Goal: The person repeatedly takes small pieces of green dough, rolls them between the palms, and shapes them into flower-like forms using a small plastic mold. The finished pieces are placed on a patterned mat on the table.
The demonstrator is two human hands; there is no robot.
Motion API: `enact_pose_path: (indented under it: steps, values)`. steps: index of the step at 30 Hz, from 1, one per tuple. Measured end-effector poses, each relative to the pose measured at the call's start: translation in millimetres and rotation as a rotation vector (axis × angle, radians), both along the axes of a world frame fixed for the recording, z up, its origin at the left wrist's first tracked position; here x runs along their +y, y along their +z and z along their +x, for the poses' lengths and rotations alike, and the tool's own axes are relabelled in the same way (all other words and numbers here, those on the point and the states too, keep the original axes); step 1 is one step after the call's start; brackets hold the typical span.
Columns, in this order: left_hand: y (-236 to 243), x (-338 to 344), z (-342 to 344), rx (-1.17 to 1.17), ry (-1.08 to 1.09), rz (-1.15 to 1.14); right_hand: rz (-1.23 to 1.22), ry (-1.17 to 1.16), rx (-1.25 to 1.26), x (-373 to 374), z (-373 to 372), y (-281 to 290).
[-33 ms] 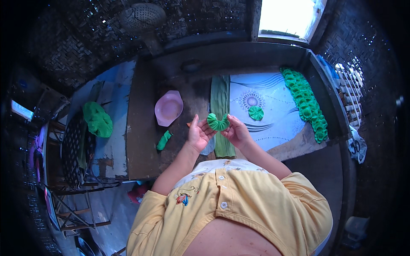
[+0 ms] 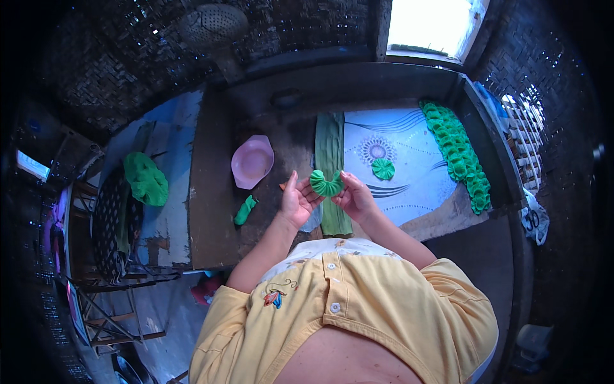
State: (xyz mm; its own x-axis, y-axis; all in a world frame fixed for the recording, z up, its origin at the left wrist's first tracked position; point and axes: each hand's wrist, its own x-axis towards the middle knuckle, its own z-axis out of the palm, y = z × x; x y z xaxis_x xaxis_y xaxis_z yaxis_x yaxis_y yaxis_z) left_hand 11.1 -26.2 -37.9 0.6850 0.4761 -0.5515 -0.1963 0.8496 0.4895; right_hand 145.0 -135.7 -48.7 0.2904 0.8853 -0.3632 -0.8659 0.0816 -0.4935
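Between my two hands is a bright green pleated piece point(image 2: 326, 185), curved like an open fan and dough-like in look. My left hand point(image 2: 299, 202), palm turned up, has its fingertips on the left end. At the right end, my right hand point(image 2: 355, 200) pinches the edge between thumb and fingers. Under the hands runs a long green leaf strip point(image 2: 330, 147). A round pleated green rosette point(image 2: 383, 169) lies on the white patterned sheet to the right. A small green lump point(image 2: 245, 210) rests on the dark tabletop left of my left hand.
Overlapping green rosettes point(image 2: 455, 157) line the sheet's right side in a long band. A pink bowl point(image 2: 253, 161) stands left of the leaf strip. Farther left, a large green lump point(image 2: 146, 179) lies on a worn blue surface. Raised wooden boards point(image 2: 332, 83) edge the table's back and right.
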Motion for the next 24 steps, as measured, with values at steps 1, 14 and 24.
enact_pose_path:
  steps: [1,14,24]
  values:
    - [0,-1,-2,-0.004,-0.042,0.030,0.045,0.009,-0.036,-3,1,0]
    - [14,1,0,-0.049,-0.179,0.120,0.075,0.083,-0.142,-2,10,11]
    - [6,-6,3,0.062,-0.103,0.306,0.032,-0.002,-0.621,0,2,3]
